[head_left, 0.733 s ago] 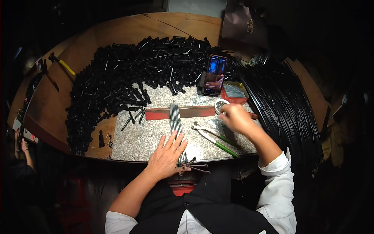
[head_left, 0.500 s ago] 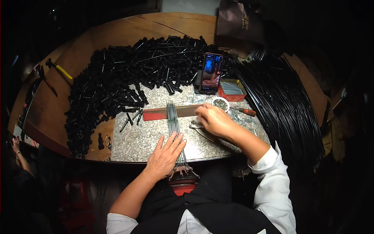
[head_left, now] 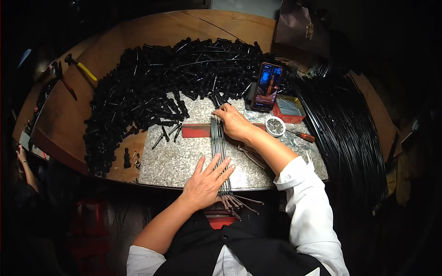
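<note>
A row of thin dark metal rods (head_left: 218,145) lies side by side over a red-and-brown bar (head_left: 195,131) on a speckled stone slab (head_left: 170,158). My left hand (head_left: 206,183) rests flat on the rods near the slab's front edge, fingers spread. Beyond that edge, the rods' near ends fan out in brownish tips (head_left: 235,202). At the far ends, my right hand (head_left: 234,124) has its fingertips pressed together; anything between them is too small to make out. Pliers (head_left: 252,155) lie partly hidden beneath my right forearm.
A white cup of small metal bits (head_left: 275,126), a screwdriver (head_left: 304,136) and a red tin (head_left: 289,111) are at the right, beside a propped phone (head_left: 268,87). Black parts (head_left: 152,78) pile up behind. Long black rods (head_left: 343,124) lie far right; a yellow-handled hammer (head_left: 85,71), far left.
My right hand has moved left from beside the white cup to the rods' far ends. My left hand stays flat on the rods. The whole view has shifted slightly.
</note>
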Tool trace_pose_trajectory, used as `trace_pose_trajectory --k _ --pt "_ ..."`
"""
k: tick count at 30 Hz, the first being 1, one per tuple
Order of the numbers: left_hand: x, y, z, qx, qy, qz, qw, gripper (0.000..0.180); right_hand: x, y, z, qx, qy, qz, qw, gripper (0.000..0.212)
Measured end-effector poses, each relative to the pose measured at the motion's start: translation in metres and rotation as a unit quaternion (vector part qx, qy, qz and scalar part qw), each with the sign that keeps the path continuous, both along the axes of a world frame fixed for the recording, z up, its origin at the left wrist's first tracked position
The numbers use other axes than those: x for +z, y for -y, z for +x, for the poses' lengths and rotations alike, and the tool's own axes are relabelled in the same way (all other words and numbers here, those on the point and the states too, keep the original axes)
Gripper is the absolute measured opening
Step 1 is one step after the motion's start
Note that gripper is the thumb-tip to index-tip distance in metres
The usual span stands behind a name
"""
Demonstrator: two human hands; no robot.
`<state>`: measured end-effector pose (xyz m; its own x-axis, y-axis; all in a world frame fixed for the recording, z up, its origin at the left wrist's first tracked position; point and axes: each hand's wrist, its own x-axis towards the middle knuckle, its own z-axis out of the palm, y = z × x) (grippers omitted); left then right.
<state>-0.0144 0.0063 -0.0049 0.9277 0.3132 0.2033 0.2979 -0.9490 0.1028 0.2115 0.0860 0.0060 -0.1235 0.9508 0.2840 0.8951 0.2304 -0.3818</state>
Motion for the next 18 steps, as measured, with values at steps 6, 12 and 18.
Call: trace_pose_trajectory --k 6,12,18 --pt "0.000 0.000 0.000 0.001 0.011 -0.026 1.000 0.085 -0.001 0.004 0.002 0.012 -0.022 0.067 0.997 0.042" --pt "-0.001 0.000 0.000 0.002 0.033 -0.033 0.999 0.081 0.004 0.009 0.006 -0.015 -0.008 0.081 0.997 0.045" --pt "-0.007 -0.003 0.001 -0.007 0.041 0.027 0.999 0.086 0.012 0.015 0.014 -0.016 -0.007 0.065 0.998 0.036"
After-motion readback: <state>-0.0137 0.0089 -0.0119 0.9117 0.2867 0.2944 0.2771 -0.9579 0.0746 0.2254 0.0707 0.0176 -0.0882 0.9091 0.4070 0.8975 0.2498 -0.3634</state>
